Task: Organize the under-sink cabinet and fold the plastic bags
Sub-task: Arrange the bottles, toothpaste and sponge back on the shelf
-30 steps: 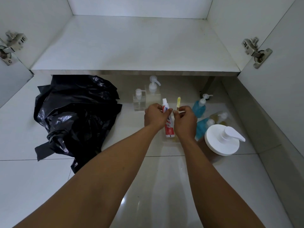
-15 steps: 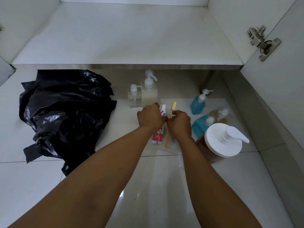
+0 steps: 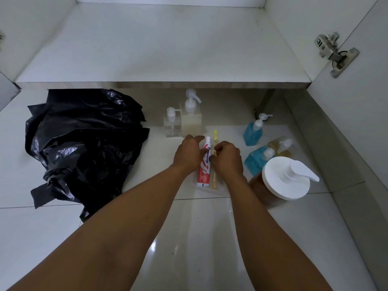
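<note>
White floor tiles (image 3: 63, 238) run beneath the front edge of the open cabinet's shelf (image 3: 168, 49). One heap of black plastic bags (image 3: 84, 148) lies towards the left. Two clear pump bottles (image 3: 190, 120) stand near the middle. To the right are two blue pump bottles (image 3: 253, 132), one small amber bottle (image 3: 282, 147) and one large amber jar (image 3: 285, 177) with a white pump lid.

Between them lie one toothpaste tube (image 3: 204, 164) and one yellow toothbrush (image 3: 215, 135), side by side. The left hand (image 3: 189, 153) touches the tube's side; whether it grips, I cannot tell. The right hand (image 3: 227, 157) has its fingers curled, pinching the toothbrush.
</note>
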The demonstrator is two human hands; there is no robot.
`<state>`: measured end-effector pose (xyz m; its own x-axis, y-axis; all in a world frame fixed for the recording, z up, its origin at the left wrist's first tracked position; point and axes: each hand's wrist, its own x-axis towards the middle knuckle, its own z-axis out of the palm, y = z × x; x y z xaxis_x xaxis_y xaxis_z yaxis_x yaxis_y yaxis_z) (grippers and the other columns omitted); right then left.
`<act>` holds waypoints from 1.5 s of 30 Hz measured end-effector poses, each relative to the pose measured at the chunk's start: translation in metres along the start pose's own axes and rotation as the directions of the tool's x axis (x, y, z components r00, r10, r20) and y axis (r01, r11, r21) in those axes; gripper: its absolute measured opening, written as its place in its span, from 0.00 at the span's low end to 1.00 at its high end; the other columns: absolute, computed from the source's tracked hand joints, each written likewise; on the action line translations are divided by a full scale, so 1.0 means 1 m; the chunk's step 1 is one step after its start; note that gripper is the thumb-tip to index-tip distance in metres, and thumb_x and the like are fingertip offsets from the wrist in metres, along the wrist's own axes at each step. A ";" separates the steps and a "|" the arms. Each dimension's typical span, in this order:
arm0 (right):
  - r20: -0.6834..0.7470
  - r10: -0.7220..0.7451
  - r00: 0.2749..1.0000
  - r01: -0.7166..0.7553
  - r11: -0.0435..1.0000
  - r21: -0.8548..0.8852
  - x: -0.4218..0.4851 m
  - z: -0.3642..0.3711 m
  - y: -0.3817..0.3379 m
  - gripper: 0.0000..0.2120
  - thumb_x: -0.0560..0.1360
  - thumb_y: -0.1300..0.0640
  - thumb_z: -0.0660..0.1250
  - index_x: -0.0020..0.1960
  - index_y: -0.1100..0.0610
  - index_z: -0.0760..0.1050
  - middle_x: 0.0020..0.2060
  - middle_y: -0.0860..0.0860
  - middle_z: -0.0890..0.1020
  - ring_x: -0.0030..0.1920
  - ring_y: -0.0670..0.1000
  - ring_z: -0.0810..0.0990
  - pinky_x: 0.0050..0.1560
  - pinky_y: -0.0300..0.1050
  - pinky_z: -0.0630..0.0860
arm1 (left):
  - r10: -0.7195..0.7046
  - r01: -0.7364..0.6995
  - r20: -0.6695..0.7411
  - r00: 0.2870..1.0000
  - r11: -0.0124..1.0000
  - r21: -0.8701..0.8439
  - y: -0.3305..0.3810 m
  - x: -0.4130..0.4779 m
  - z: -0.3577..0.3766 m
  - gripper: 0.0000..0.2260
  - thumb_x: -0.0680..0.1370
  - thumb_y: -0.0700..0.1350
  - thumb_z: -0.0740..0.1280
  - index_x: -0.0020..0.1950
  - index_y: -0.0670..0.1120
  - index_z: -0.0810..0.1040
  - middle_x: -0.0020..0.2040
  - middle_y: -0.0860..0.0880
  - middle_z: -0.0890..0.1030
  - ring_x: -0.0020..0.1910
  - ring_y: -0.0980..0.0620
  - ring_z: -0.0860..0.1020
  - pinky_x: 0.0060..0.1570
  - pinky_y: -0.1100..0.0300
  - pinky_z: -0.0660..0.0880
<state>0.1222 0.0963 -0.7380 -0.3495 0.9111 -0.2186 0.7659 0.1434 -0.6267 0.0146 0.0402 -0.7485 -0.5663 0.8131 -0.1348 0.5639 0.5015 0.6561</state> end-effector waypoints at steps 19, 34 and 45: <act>0.009 0.131 0.991 -0.130 0.978 0.164 -0.003 0.004 -0.007 0.17 0.75 0.57 0.73 0.61 0.58 0.76 0.59 0.55 0.80 0.56 0.55 0.81 0.55 0.47 0.77 | 0.018 -0.009 0.069 0.997 0.992 -0.127 -0.011 -0.003 -0.001 0.20 0.83 0.46 0.64 0.76 0.50 0.70 0.65 0.42 0.77 0.62 0.43 0.78 0.60 0.53 0.75; -0.162 0.087 0.983 -0.077 0.995 0.070 -0.019 -0.004 -0.005 0.17 0.78 0.55 0.68 0.65 0.58 0.72 0.62 0.56 0.74 0.61 0.56 0.76 0.56 0.46 0.75 | -0.201 0.247 0.194 0.960 0.936 -0.251 -0.011 -0.011 -0.008 0.28 0.78 0.44 0.71 0.76 0.42 0.67 0.65 0.40 0.79 0.59 0.42 0.80 0.51 0.49 0.82; -0.012 0.212 0.977 -0.211 0.977 0.035 -0.040 -0.016 -0.007 0.22 0.79 0.61 0.65 0.71 0.59 0.65 0.66 0.58 0.74 0.62 0.58 0.77 0.58 0.49 0.77 | -0.304 0.360 0.226 0.926 0.890 -0.278 -0.009 -0.033 -0.027 0.17 0.78 0.40 0.71 0.67 0.43 0.77 0.58 0.41 0.82 0.49 0.42 0.84 0.41 0.50 0.84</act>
<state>0.1389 0.0654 -0.7133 -0.1729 0.9254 -0.3374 0.8030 -0.0659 -0.5923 0.0119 0.0007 -0.7298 -0.5598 0.6670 -0.4917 0.1308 0.6571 0.7424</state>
